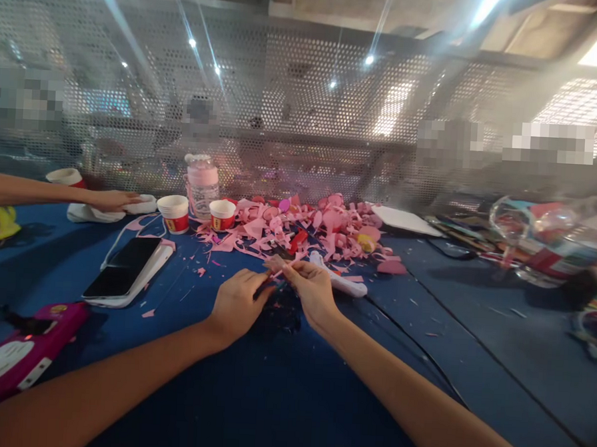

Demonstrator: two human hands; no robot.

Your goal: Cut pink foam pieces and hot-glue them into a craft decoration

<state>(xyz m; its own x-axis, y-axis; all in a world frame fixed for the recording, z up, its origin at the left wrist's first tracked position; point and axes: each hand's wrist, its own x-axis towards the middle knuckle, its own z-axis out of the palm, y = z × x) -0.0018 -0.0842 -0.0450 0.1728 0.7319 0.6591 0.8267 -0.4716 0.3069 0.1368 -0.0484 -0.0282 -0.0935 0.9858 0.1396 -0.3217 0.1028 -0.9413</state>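
Observation:
In the middle of the blue table, my left hand and my right hand meet with fingertips pinched together. Between them is a small pale pink piece, partly hidden by the fingers; its exact kind is too small to make out. Just behind the hands spreads a heap of pink cut scraps, with a few red and yellow bits in it. Close to my right hand lies a white tool with a black cord, perhaps a glue gun, its front end near my fingers.
Paper cups and a pink bottle stand at the back left. A phone lies nearer, beside a magenta power strip. Another person's hand rests on a white cloth-like item. A clear plastic tub stands right; cords cross the table.

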